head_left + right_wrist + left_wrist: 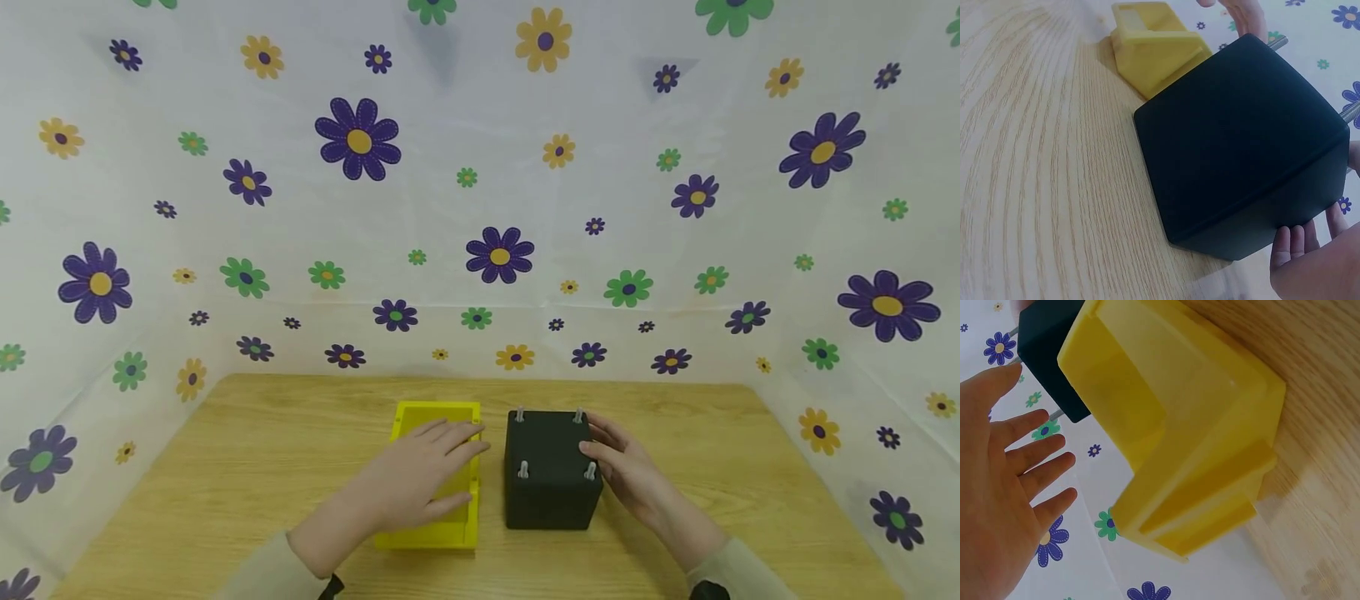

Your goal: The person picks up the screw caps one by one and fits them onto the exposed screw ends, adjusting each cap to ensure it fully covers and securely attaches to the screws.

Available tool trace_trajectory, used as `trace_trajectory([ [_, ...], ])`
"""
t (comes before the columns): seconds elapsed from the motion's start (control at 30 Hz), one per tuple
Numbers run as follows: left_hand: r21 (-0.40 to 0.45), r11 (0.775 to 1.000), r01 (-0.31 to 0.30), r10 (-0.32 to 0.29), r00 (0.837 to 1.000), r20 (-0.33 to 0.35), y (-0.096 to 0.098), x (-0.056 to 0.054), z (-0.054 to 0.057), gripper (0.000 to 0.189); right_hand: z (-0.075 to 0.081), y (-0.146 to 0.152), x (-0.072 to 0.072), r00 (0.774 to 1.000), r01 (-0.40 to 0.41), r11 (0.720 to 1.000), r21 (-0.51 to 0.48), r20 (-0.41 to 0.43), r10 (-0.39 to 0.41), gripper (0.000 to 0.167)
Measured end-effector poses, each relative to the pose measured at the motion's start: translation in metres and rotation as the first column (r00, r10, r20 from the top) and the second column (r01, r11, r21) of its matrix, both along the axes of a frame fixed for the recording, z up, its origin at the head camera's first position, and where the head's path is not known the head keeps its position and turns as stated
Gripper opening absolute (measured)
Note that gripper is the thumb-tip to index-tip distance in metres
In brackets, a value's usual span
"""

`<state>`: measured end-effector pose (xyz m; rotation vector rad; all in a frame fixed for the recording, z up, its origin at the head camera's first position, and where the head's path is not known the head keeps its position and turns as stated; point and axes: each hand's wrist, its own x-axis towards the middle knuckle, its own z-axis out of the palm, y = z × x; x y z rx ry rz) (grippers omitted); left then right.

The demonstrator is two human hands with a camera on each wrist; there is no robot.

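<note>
On the wooden table a black block stands upright, with a metal bolt sticking up near each top corner. My right hand rests against its right side, thumb at the top edge; in the right wrist view the fingertips touch the side wall. To the left of the block is a yellow open-topped bin. My left hand hovers over this bin, fingers spread and nothing in them. The left wrist view shows the left hand apart from the bin's rim.
The wooden tabletop extends to both sides of the bin and block. White cloth with flower prints hangs behind the table and along its left and right sides.
</note>
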<state>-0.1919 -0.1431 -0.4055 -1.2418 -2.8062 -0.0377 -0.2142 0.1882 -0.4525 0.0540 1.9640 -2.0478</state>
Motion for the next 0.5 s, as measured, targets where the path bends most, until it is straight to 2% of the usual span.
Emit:
trace_trajectory([
  [0.13, 0.014, 1.0, 0.003, -0.002, 1.0, -0.029, -0.003, -0.004, -0.001, 0.061, 0.0, 0.0, 0.0, 1.0, -0.002, 1.0, -0.005, -0.006, 0.002, 0.073],
  [0.33, 0.047, 0.998, -0.031, 0.032, 0.999, -0.031, -0.01, -0.011, -0.008, 0.059, -0.001, 0.0, -0.002, 1.0, -0.002, 1.0, -0.024, -0.004, 0.002, 0.072],
  [0.5, 0.067, 0.997, -0.033, 0.037, 0.998, -0.054, -0.015, -0.013, -0.01, 0.055, -0.002, -0.001, -0.001, 1.0, -0.005, 0.999, -0.033, -0.017, 0.005, 0.073],
])
